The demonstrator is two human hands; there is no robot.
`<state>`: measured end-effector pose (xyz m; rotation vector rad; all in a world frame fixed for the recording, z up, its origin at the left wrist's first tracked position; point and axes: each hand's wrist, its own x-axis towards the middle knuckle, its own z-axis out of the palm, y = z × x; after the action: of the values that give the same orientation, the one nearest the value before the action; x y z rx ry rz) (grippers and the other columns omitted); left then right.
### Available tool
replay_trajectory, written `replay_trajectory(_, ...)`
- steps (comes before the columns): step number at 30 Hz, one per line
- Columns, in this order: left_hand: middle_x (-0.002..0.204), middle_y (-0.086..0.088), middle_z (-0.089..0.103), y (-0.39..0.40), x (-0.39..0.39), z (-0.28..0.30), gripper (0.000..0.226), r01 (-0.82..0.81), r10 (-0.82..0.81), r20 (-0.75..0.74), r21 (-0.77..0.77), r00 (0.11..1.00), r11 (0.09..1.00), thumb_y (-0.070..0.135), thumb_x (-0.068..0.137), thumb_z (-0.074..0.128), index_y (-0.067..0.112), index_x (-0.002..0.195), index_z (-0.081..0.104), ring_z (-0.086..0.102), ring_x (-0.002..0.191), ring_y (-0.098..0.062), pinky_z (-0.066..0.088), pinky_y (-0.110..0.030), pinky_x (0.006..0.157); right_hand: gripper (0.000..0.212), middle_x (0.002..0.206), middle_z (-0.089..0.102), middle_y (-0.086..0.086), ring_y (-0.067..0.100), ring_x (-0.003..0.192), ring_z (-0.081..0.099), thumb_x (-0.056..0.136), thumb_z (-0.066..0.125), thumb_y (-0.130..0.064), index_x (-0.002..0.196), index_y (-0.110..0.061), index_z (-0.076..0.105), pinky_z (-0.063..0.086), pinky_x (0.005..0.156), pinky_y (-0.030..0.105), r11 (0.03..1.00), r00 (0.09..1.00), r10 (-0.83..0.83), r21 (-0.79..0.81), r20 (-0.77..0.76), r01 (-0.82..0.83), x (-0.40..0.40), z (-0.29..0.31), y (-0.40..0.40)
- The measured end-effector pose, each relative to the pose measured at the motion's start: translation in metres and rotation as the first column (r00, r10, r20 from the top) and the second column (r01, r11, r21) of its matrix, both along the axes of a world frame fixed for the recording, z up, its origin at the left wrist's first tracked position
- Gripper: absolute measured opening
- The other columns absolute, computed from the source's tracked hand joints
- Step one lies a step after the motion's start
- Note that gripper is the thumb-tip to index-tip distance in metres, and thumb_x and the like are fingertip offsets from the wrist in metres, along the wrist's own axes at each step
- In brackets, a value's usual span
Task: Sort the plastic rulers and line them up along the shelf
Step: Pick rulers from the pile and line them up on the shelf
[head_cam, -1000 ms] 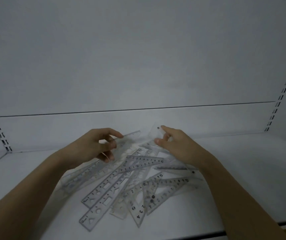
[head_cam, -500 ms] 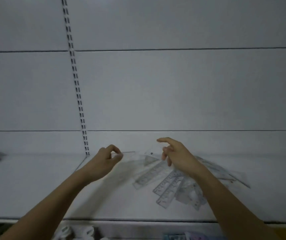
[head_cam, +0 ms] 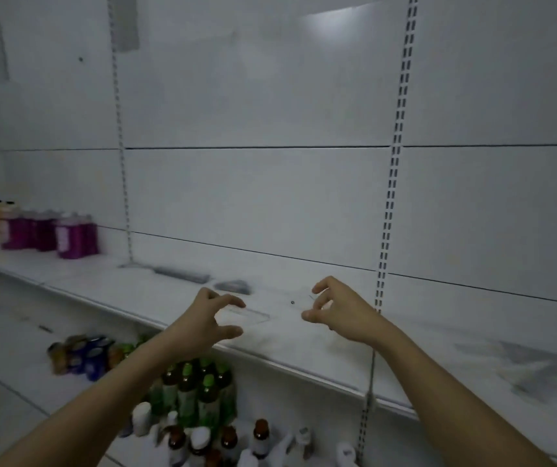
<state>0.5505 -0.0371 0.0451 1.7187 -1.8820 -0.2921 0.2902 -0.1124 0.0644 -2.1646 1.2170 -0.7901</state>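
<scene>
Ruler [head_cam: 263,306], clear plastic, sits between both hands over the shelf [head_cam: 304,345]. Left hand [head_cam: 203,323] & right hand [head_cam: 341,315] curl at its ends; real grip can't tell. Two darker pieces already lined up further left, rest blurred at right. Purple bottles [head_cam: 68,235] beyond; nothing blocks.

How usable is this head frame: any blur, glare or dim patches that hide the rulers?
Head view: dim overall, with one bright glare patch on the back panel up top; purple bottles at far left are motion-smeared; the clear ruler between left hand and right hand barely shows against the white shelf; uprights bow from wide-angle distortion.
</scene>
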Motion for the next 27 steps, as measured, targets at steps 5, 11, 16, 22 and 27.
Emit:
replay_trajectory(5,0.125,-0.003,0.036,0.030,0.111,0.007,0.044,-0.167,0.167,-0.026,0.003,0.986,0.986,0.027,0.090,0.065,0.034,0.130,0.048,0.057,0.095,-0.014,0.046,-0.018,0.079,0.045,0.098,0.063,-0.004,0.010,0.084,0.060,0.082,0.074,-0.039,0.120,-0.024,0.056,0.046,0.067,0.022,0.992,0.993,0.105,-0.067,-0.046,-0.108,0.113,0.013,-0.002)
replay_trajectory(11,0.127,-0.007,0.043,0.031,0.212,-0.001,0.049,-0.361,0.354,-0.162,-0.016,0.921,0.932,0.021,0.090,0.065,0.023,0.131,0.040,0.054,0.097,-0.017,0.046,-0.014,0.059,0.048,0.093,0.059,-0.004,0.009,0.080,0.058,0.081,0.075,-0.037,0.122,-0.019,0.058,0.044,0.066,0.021,0.980,0.980,0.182,-0.064,-0.082,-0.187,0.222,0.012,-0.027)
replay_trajectory(16,0.138,-0.004,0.030,-0.009,0.290,-0.008,0.048,-0.414,0.404,-0.144,-0.049,0.903,0.909,0.028,0.088,0.067,0.024,0.130,0.044,0.056,0.096,-0.014,0.046,-0.012,0.060,0.049,0.096,0.058,-0.006,0.006,0.080,0.056,0.083,0.074,-0.037,0.125,-0.019,0.056,0.043,0.063,0.018,0.973,0.973,0.215,-0.062,-0.082,-0.220,0.300,0.007,-0.073)
replay_trajectory(22,0.128,0.000,0.044,-0.076,0.362,-0.017,0.053,-0.406,0.404,-0.053,-0.025,0.913,0.914,0.035,0.085,0.069,0.021,0.132,0.048,0.057,0.092,-0.010,0.054,-0.027,0.080,0.050,0.099,0.061,-0.003,0.008,0.084,0.058,0.081,0.075,-0.039,0.123,-0.018,0.059,0.042,0.062,0.018,0.969,0.967,0.241,-0.035,-0.082,-0.244,0.385,-0.009,-0.149)
replay_trajectory(27,0.121,0.002,0.050,-0.130,0.425,-0.004,0.051,-0.402,0.403,0.023,-0.045,0.915,0.914,0.040,0.082,0.071,0.019,0.126,0.053,0.054,0.097,-0.010,0.044,-0.021,0.082,0.045,0.098,0.063,-0.003,0.010,0.085,0.059,0.079,0.076,-0.040,0.114,-0.018,0.058,0.041,0.061,0.020,0.972,0.972,0.233,-0.014,-0.020,-0.233,0.458,-0.009,-0.203)
